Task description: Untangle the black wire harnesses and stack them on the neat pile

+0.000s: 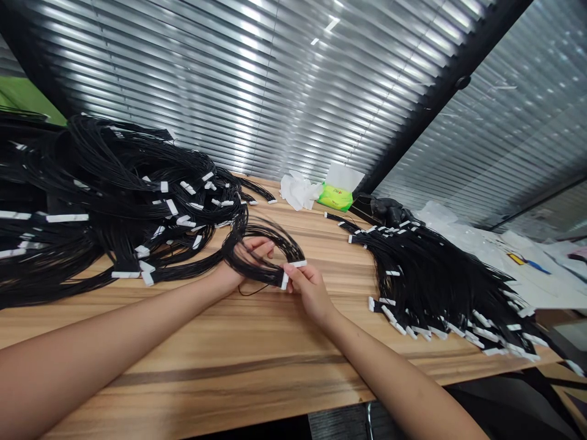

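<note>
A looped bundle of thin black wires (270, 241) with white connector ends is held over the wooden table (257, 348). My left hand (243, 263) is closed round the left side of the loop. My right hand (309, 287) pinches the bundle's white connectors (285, 280) between thumb and fingers. A large tangled heap of the same black wire bundles (105, 201) lies just left of my hands. A second stack of bundles (435, 281) lies straightened out to the right.
White tissues (298, 190) and a green tissue pack (335, 197) sit at the back by the window blinds. A black object (387, 211) lies behind the right stack. Clear plastic sheets and papers (518, 256) cover the far right. The table's front edge runs below my forearms.
</note>
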Tool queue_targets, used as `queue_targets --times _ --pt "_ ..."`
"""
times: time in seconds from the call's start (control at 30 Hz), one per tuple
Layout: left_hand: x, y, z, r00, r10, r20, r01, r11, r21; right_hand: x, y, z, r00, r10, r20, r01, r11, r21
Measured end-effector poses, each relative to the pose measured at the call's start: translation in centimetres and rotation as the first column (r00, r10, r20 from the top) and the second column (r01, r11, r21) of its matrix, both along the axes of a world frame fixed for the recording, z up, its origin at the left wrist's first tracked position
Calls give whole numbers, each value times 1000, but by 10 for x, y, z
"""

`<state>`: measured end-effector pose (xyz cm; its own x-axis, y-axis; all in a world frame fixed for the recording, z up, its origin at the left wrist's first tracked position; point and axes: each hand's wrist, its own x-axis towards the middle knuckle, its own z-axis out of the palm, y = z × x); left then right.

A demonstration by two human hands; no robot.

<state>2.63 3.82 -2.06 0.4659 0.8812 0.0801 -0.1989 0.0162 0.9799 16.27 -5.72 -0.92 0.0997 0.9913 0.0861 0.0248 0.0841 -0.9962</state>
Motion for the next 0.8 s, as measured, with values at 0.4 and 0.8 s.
queue_targets --times 0.4,0.8 --pt "-6 -8 8 988 -145 -49 151 978 146 -2 3 -2 943 -37 -331 7 996 -92" --pt "-3 -15 16 994 -14 -105 29 989 142 -5 4 5 890 -25 -456 -40 991 -131"
